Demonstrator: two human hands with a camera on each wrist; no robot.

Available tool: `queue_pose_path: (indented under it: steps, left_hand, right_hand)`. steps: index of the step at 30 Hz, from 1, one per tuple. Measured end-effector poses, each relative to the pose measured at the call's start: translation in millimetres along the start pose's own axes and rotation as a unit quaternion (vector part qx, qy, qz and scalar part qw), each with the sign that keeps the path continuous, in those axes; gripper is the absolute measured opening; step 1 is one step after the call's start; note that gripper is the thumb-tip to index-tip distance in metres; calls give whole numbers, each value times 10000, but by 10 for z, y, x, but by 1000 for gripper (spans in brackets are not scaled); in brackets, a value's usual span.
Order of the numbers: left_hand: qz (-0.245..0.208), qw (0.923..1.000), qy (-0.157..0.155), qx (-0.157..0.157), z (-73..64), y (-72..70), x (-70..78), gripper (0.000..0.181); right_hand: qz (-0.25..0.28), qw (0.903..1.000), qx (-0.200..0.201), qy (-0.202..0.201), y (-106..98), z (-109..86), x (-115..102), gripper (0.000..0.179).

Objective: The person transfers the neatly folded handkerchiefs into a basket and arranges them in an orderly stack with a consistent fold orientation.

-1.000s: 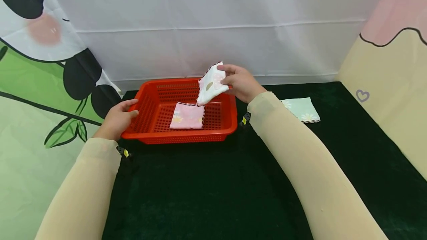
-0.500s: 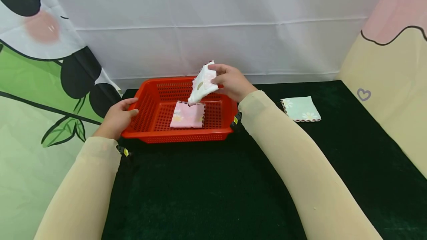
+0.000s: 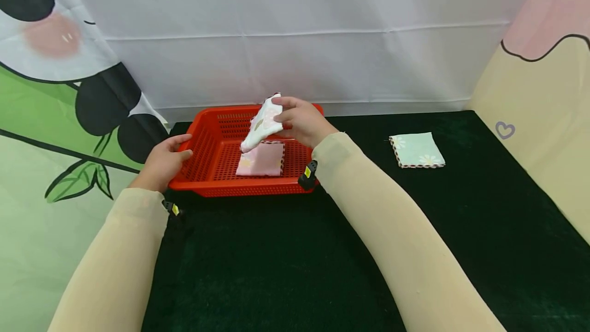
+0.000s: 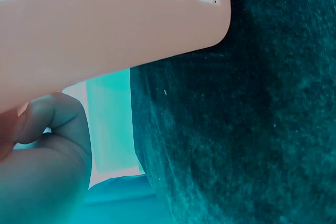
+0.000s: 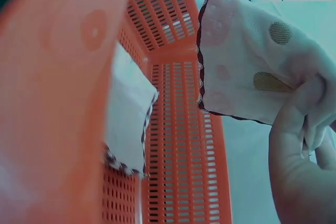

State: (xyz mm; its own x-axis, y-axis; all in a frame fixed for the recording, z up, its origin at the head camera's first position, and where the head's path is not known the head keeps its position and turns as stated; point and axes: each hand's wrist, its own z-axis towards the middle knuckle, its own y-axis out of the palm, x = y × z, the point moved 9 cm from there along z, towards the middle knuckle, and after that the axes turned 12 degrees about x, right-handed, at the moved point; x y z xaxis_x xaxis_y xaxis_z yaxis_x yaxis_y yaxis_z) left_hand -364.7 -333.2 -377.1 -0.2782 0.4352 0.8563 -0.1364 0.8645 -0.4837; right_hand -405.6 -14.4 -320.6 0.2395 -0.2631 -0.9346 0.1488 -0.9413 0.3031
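Note:
My right hand pinches a folded white handkerchief with a dark checked edge and holds it tilted over the red plastic basket. In the right wrist view, thumb and fingers bunch one corner of the white handkerchief, and pink and brown patches show on it. A folded pink handkerchief lies flat on the basket floor, partly covered by the white one in the head view. At the basket's left end, my left hand grips the rim. The left wrist view has its curled fingers under the basket edge.
A folded mint-green handkerchief with white flowers lies on the dark green tablecloth, right of the basket. Behind the table hangs a pale curtain, with printed cloths on both sides.
My right hand has moved left and slightly down with the white handkerchief, from the basket's right end to above the pink one. My left hand stays on the rim.

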Motion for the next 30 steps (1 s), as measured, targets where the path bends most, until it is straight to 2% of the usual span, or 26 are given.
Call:
queue_pose_path:
  steps: [4,10,23,30]
  left_hand:
    - [-29,10000,-29,-33,-16,20,22,60]
    - [-103,9999,-48,-82,-33,35,54,60]
    - [-156,9999,-71,-24,-10,36,39,60]
    - [-149,9999,-71,-20,31,46,17,60]
  right_hand:
    - [63,9996,187,189,-9,12,88,48]
    - [-233,9975,516,423,-70,50,227,45]
    - [-432,9970,420,485,25,64,349,44]
    - [-409,9954,359,785,94,99,449,46]
